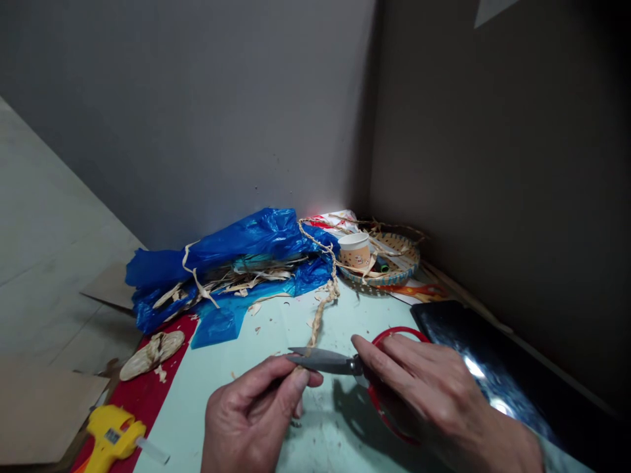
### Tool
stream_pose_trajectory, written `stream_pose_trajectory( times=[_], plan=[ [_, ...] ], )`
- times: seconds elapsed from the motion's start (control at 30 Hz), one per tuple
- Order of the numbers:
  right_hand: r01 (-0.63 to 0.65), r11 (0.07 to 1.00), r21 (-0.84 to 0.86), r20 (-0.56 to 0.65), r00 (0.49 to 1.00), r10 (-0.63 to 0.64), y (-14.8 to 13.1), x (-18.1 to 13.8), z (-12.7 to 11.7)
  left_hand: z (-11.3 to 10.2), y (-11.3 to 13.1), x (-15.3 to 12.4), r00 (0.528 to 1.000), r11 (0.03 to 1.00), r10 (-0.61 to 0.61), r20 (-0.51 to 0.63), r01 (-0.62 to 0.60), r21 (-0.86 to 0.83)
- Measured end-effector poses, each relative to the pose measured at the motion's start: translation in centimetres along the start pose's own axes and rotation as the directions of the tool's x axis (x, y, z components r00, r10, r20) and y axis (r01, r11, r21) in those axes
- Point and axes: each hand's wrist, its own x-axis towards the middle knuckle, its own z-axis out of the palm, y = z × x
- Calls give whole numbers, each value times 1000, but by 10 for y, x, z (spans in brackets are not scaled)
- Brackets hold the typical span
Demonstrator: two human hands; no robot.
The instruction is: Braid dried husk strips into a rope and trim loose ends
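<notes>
The left hand point(251, 414) pinches the near end of the braided cord point(319, 318), thumb and fingers closed, while the right hand point(438, 387) curls round the red-handled scissors point(328, 361), blades slightly parted at the cord. The cord runs over the pale green tabletop point(182, 407) between the blue plastic bundle point(256, 233) and the wicker basket point(415, 256). Open surface reaches left to the red edge strip point(152, 384); a dark glossy panel point(503, 368) crowds the right wrist.
</notes>
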Motion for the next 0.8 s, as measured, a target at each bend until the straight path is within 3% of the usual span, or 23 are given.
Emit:
stream_pose_trajectory(
  times=[0.57, 0.73, 0.8],
  plan=[
    [-120, 990, 78, 72, 991, 115, -6, 2, 9, -2, -8, 9, 999, 993, 42, 29, -45, 107],
    [-145, 983, 113, 76, 988, 137, -6, 2, 7, -1, -8, 9, 999, 998, 33, 4, -33, 59],
    [-210, 953, 218, 75, 977, 198, -4, 4, 4, -2, -8, 9, 1000, 1000, 23, 1, -23, 11]
  ],
)
